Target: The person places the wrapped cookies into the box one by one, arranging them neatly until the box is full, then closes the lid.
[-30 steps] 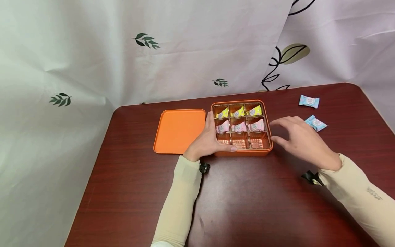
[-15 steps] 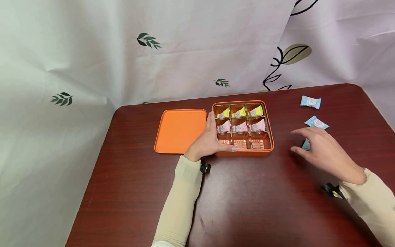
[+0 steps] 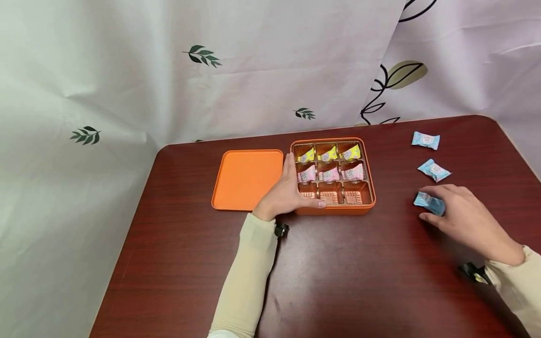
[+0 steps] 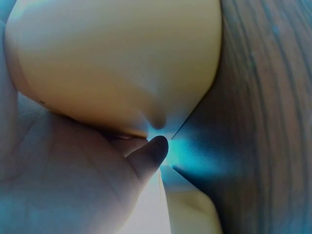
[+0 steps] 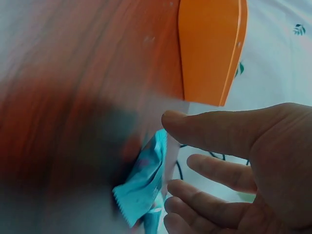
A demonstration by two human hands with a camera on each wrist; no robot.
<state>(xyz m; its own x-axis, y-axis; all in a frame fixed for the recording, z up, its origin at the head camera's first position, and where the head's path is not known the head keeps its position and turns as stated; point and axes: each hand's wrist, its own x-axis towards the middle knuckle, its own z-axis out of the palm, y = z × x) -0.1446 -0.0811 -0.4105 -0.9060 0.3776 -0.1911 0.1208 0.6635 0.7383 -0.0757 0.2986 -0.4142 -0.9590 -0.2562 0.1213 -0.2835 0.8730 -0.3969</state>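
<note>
An orange box [image 3: 370, 164] with nine compartments stands on the dark red table [image 3: 338, 272]. Yellow candies [image 3: 328, 154] fill its far row, pink candies [image 3: 328, 174] the middle row, and the near row holds nothing. My left hand [image 3: 291, 190] rests against the box's near left corner, fingers straight along the left wall and thumb along the front; the left wrist view shows the thumb [image 4: 151, 151] at the box [image 4: 117, 63]. My right hand [image 3: 431, 206] pinches a blue candy [image 3: 427, 201] to the right of the box; the candy [image 5: 144, 180] sits between thumb and fingertips of that hand [image 5: 168, 161].
The flat orange lid [image 3: 247, 178] lies just left of the box, touching my left hand's side. Two more blue candies [image 3: 425, 140] [image 3: 434, 169] lie near the table's far right. White leaf-print curtains hang behind; the box's end [image 5: 209, 48] shows in the right wrist view.
My right hand has drawn away from the box's right side, moved right and toward me, and closed its fingertips on the nearest blue candy. The left hand and box have stayed put.
</note>
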